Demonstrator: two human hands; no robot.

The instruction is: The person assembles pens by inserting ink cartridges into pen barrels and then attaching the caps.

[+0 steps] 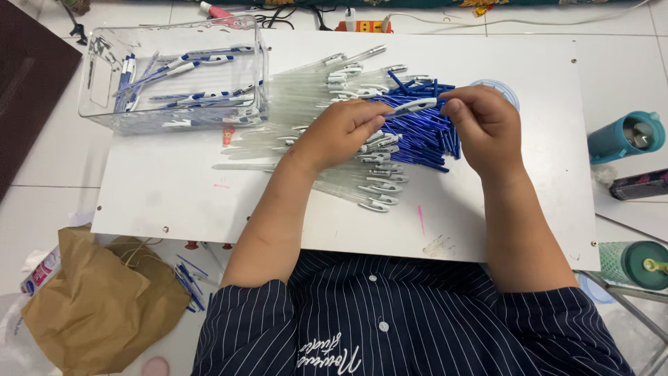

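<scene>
My left hand [341,132] and my right hand [483,125] together hold one pen [412,106] with a white clip end, level above the white board [174,188]. The left fingers pinch its left end, the right fingers its right end. Under the hands lies a pile of blue pen refills [421,136]. Several clear pen barrels with white clips [313,87] spread out to the left of that pile and below it.
A clear plastic box [174,76] with several assembled blue-and-white pens stands at the board's back left. A teal bottle [625,136] and a green cup [637,264] stand to the right. On the floor at the left lies a brown paper bag [104,299].
</scene>
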